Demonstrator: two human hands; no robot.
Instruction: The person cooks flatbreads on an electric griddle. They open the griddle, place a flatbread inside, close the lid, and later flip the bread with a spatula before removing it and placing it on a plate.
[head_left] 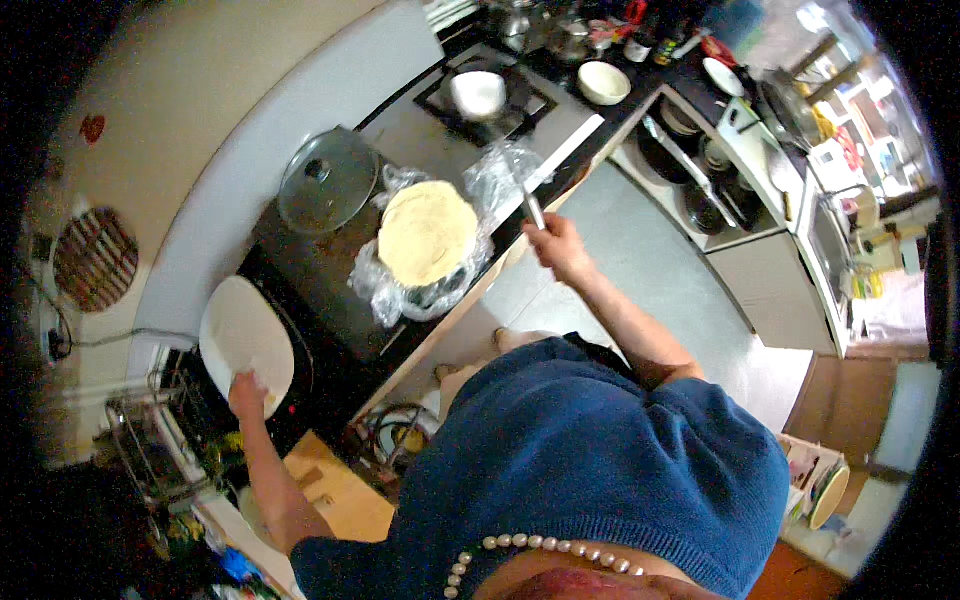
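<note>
My left hand [248, 393] is closed at the near end of a white oval plate [243, 330], its fingers over the rim and slightly blurred. My right hand [560, 250] grips the silver handle [533, 210] of a slim utensil; its far end is smeared against clear plastic wrap, so I cannot tell its kind. Left of that hand, a round, pale yellow sheet of dough [428, 232] lies with crumpled plastic wrap [375, 287] around and beneath it. What supports the dough is mostly hidden.
A glass lid [328, 180] lies beyond the dough. On the stove stands a white bowl [478, 95], with a cream bowl [604, 83] to its right. An open drawer [690, 165] of pots is at the right. A wooden board [340, 492] lies near my left forearm.
</note>
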